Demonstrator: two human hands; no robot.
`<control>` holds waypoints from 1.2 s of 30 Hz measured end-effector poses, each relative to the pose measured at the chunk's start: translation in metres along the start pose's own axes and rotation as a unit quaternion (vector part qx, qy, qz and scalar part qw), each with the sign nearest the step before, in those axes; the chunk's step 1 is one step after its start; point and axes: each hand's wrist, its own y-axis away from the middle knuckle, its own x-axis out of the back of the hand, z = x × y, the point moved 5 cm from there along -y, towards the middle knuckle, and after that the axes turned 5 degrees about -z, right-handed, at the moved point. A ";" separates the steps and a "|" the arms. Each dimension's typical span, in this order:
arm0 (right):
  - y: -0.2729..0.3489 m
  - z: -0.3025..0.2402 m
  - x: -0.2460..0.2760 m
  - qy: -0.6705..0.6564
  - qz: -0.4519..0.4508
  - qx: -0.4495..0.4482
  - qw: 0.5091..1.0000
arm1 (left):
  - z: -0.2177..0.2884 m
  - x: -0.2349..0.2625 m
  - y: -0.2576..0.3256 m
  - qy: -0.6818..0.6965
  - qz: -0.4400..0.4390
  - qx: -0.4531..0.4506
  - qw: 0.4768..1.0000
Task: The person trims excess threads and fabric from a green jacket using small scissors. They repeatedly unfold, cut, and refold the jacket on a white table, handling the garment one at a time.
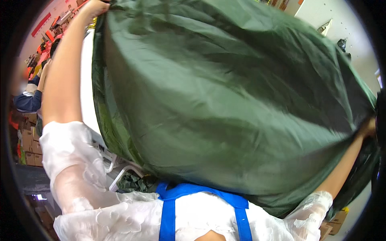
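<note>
A large dark green sheet of thin, shiny fabric (pixel 225 92) is spread between my raised arms and covers most of the view. Up at the top left, my left hand (pixel 97 7) is closed on the sheet's corner. Far to the right, my right hand (pixel 368 127) grips the opposite edge, its fingers partly hidden in the folds. Wrinkles run across the cloth between both hands, and its lower part hangs close to my chest, over the blue apron (pixel 201 190). Whatever lies behind the sheet is hidden.
A white surface (pixel 87 88) shows beside my left arm. Below it are a white frame (pixel 122 174) and crumpled dark green fabric (pixel 136 182). At the far left, a co-worker in a dark blue top (pixel 30 98) stands near stacked cardboard boxes (pixel 31 142). Another box (pixel 339 219) sits at the lower right.
</note>
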 end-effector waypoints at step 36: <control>0.291 -0.048 0.108 -0.331 -0.495 -0.598 0.537 | -0.136 -0.100 0.191 0.016 -0.009 0.127 0.992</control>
